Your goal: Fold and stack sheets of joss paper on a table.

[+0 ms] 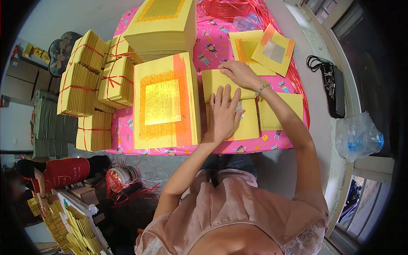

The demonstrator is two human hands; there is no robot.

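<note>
Head view: left hand laid flat with fingers spread on yellow paper at the counter's near side, gripping nothing. Right hand bent over the paper's far part; cannot tell whether pinching it. Just left, tall yellow stack on the pink-covered counter; farther left, yellow bundles tied with red strips. Right of the paper, yellow sheet; far right, overlapping orange-marked sheets. Across the far edge, red strands.

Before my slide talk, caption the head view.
Left hand and right hand over yellow rectangular paper, on pink cartoon-print cloth.
</note>
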